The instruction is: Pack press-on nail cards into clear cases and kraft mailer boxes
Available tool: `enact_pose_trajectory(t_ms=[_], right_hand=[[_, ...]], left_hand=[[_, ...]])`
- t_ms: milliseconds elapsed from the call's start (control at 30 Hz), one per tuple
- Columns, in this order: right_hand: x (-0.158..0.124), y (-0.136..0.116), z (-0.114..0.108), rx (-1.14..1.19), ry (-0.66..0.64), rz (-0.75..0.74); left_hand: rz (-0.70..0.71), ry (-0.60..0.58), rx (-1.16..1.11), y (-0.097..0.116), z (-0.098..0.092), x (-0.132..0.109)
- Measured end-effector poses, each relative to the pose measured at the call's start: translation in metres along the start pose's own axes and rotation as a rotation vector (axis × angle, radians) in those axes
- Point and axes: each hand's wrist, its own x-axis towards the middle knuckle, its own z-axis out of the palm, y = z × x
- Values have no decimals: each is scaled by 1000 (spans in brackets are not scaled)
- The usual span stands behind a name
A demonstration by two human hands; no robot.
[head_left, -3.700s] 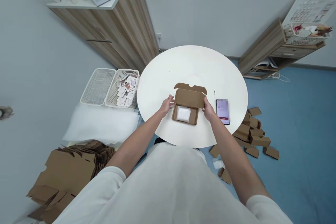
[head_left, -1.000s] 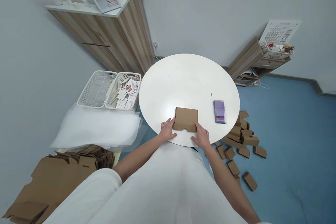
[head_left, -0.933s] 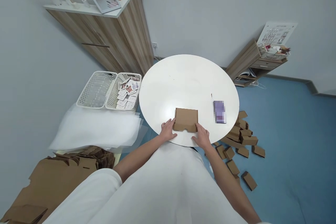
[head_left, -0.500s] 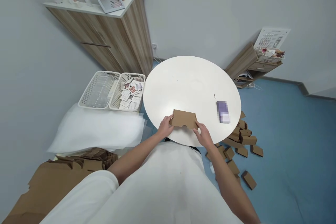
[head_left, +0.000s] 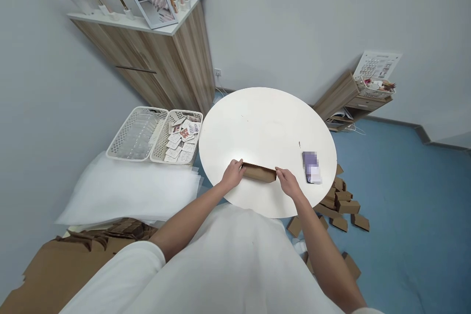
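Observation:
A small closed brown cardboard box (head_left: 259, 172) is held up on edge over the near part of the round white table (head_left: 265, 127), so only its narrow side shows. My left hand (head_left: 231, 175) grips its left end with fingers curled. My right hand (head_left: 287, 182) grips its right end the same way. A phone (head_left: 311, 167) lies face up on the table just right of my right hand.
Two white baskets (head_left: 154, 132) stand left of the table, one holding several small printed cards. White foam sheets (head_left: 128, 191) and flat cardboard blanks (head_left: 73, 260) lie at lower left. Several closed brown boxes (head_left: 342, 206) litter the blue floor at right.
The box was open with a white packet inside, then closed and flat on the table. Both hands have now lifted and tipped it onto its edge.

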Motion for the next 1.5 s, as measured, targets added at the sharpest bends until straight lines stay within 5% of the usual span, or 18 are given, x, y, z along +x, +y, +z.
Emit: enact_pose_trajectory(t_ms=[233, 767, 1267, 1500], right_hand=[[14, -7, -4, 25, 24, 41], [6, 6, -5, 452, -53, 126], [-25, 20, 22, 473, -12, 245], [-45, 28, 38, 404, 77, 183]], left_hand=[[28, 74, 113, 6, -6, 6], [20, -98, -175, 6, -25, 6], [-53, -119, -291, -7, -8, -3], [-9, -123, -289, -11, 4, -16]])
